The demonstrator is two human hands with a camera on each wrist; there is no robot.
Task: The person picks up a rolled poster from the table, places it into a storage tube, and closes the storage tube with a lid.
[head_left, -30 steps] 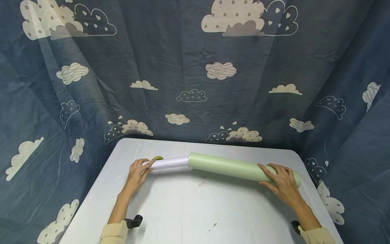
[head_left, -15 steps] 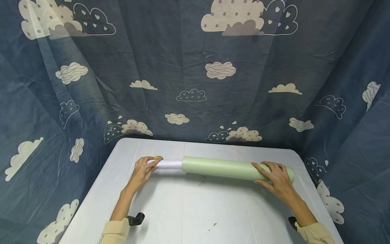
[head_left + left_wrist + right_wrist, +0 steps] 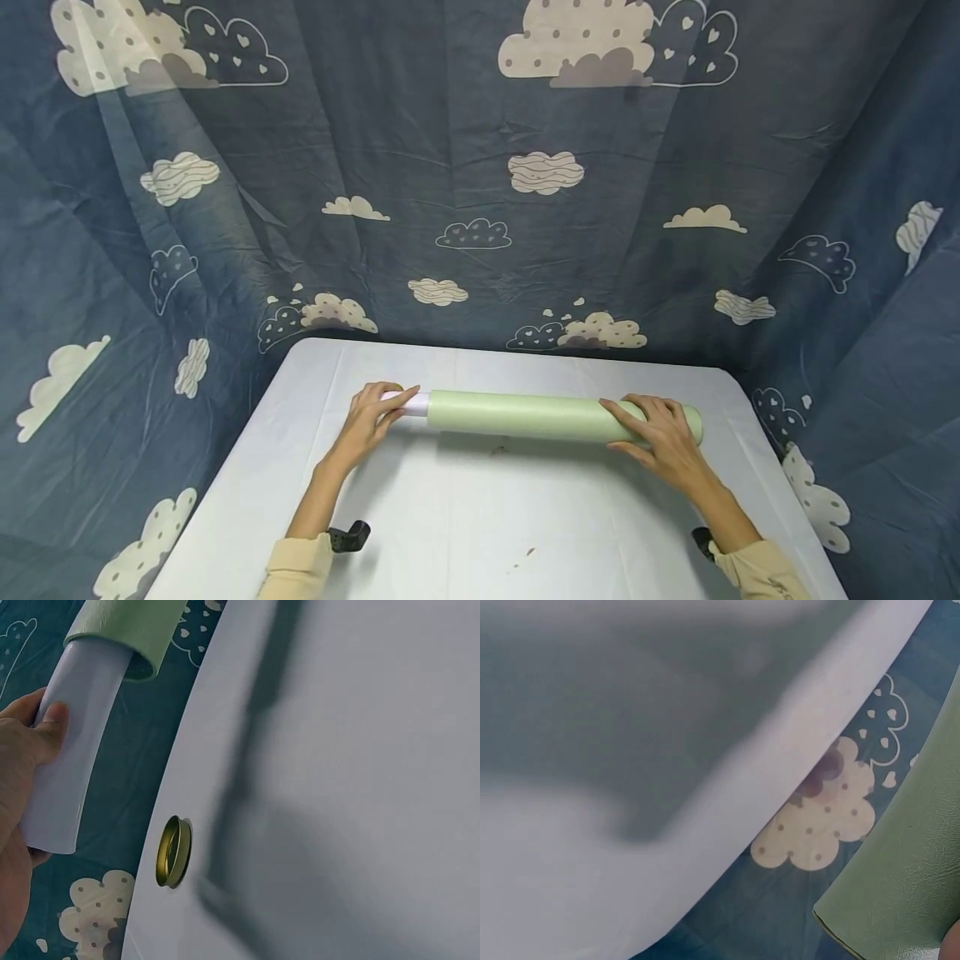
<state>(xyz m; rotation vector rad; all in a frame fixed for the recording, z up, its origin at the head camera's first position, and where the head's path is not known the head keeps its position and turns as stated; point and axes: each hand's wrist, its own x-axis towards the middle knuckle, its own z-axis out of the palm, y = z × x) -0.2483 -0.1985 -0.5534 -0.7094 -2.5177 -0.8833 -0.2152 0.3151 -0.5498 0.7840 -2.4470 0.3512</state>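
A wide light green tube (image 3: pixel 517 415), with a leathery surface in the right wrist view, lies level over the far part of the table. My right hand (image 3: pixel 663 437) grips it near its right end. Out of its left end sticks a short length of a slimmer white roll (image 3: pixel 417 405), whose other part is hidden inside the tube. My left hand (image 3: pixel 367 421) holds that roll by its outer end. In the left wrist view the thumb lies along the white roll (image 3: pixel 79 742), and the green tube's open rim (image 3: pixel 112 634) surrounds its far end.
A round gold-coloured lid (image 3: pixel 173 852) stands on edge on the white table (image 3: pixel 510 508), beside the left hand. Blue cloth with cloud prints (image 3: pixel 472 167) hangs behind and at both sides. The table's far edge runs close behind the tube.
The left hand has moved right and the right hand left with the green tube. Less of the white roll now shows outside the tube, and the tube has come level from a slant.
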